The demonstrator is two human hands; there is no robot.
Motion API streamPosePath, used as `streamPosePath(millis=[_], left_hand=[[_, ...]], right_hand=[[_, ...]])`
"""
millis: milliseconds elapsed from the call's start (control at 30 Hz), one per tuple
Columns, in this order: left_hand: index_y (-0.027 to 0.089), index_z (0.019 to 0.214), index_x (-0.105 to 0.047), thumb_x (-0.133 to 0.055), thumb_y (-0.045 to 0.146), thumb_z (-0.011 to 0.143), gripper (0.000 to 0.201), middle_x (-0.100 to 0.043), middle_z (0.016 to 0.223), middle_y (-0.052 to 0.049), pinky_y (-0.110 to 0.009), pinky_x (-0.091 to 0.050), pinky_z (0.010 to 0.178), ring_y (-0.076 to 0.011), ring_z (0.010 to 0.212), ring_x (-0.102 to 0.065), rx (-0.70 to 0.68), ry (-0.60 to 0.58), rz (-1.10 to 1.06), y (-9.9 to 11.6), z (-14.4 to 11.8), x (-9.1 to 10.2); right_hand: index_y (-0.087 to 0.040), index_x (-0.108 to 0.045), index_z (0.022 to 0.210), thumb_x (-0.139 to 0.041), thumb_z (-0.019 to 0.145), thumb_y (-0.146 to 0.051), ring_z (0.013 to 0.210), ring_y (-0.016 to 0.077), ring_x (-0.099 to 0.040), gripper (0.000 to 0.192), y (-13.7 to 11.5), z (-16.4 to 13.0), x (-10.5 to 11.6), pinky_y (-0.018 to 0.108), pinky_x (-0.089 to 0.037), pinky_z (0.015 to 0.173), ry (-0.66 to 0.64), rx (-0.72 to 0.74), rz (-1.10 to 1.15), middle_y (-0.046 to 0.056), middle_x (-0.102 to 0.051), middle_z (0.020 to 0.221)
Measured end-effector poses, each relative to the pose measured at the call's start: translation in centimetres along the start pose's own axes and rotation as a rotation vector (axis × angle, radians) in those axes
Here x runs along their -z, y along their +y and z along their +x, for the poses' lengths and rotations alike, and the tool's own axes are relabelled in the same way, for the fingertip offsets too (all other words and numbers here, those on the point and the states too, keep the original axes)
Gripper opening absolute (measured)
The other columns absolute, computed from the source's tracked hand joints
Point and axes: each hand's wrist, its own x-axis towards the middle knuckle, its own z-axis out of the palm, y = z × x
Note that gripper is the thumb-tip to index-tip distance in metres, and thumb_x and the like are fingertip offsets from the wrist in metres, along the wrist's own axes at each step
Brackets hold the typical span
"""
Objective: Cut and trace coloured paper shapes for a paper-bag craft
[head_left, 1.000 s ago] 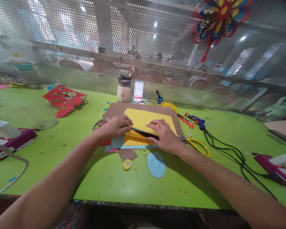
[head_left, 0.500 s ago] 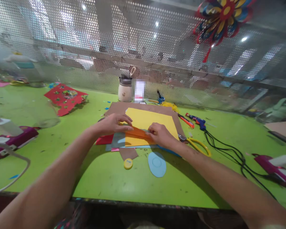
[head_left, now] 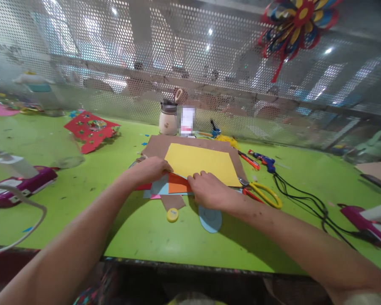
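My left hand (head_left: 154,168) is closed on the front left corner of a yellow paper sheet (head_left: 201,159). Farther right along the same front edge, my right hand (head_left: 207,188) pinches the sheet, its thumb hidden. The edge looks slightly raised between the hands. Below it shows an orange sheet (head_left: 177,184), lying over light blue paper (head_left: 158,186). A large brown sheet (head_left: 157,145) lies under the pile. A light blue paper oval (head_left: 210,220) is partly covered by my right hand. Beside it sits a small round yellow lid (head_left: 172,215).
Yellow-handled scissors (head_left: 265,194) lie right of the papers, near a blue glue gun (head_left: 266,162) with a black cord. Behind stand a white bottle (head_left: 168,120) and a phone with a blurred screen (head_left: 187,121). A red cut-out paper (head_left: 90,129) and a purple power strip (head_left: 31,184) are at left.
My right hand has moved slightly left and nearer. Both hands have gone from the raised orange paper to the yellow sheet's front edge, which now covers more of the orange.
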Motion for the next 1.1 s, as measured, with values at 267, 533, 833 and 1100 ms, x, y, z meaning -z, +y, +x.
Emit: streamPosePath(millis=[267, 533, 833, 1100], left_hand=[[0.029, 0.086, -0.075, -0.051, 0.017, 0.076, 0.028, -0.076, 0.089, -0.002, -0.023, -0.046, 0.067, -0.0190, 0.077, -0.068, 0.010, 0.046, -0.136, -0.7, 0.2, -0.4], [0.025, 0.090, -0.075, -0.050, 0.015, 0.078, 0.029, -0.074, 0.097, -0.005, -0.024, -0.047, 0.073, -0.0199, 0.084, -0.068, -0.010, 0.063, -0.175, -1.0, 0.1, -0.5], [0.026, 0.092, -0.074, -0.053, 0.026, 0.078, 0.025, -0.075, 0.093, -0.005, -0.030, -0.050, 0.075, -0.0230, 0.082, -0.068, 0.009, 0.205, -0.194, -1.1, 0.4, -0.5], [0.015, 0.112, -0.065, -0.044, 0.031, 0.085, 0.037, -0.068, 0.113, -0.007, -0.031, -0.047, 0.092, -0.0211, 0.103, -0.062, 0.206, 0.746, -0.346, 0.2, -1.1, 3.0]], right_hand=[[-0.012, -0.052, 0.105, -0.055, 0.075, -0.009, 0.078, 0.0273, -0.060, 0.030, 0.1, -0.5, 0.8, 0.035, -0.048, 0.063, -0.037, 0.039, -0.053, 0.014, -0.063, 0.092], [-0.012, -0.052, 0.105, -0.050, 0.077, -0.006, 0.078, 0.0292, -0.059, 0.028, -0.5, -0.1, 0.2, 0.038, -0.047, 0.062, 0.017, -0.031, -0.079, 0.014, -0.063, 0.091], [-0.016, -0.061, 0.092, -0.049, 0.081, -0.002, 0.089, 0.0255, -0.057, 0.021, 1.6, 0.8, -0.6, 0.032, -0.044, 0.067, 0.099, -0.175, -0.062, 0.012, -0.066, 0.092], [-0.020, -0.066, 0.099, -0.047, 0.090, -0.017, 0.091, 0.0230, -0.059, 0.021, 3.7, 0.8, -0.7, 0.030, -0.042, 0.067, 0.194, -0.323, 0.026, 0.009, -0.069, 0.096]])
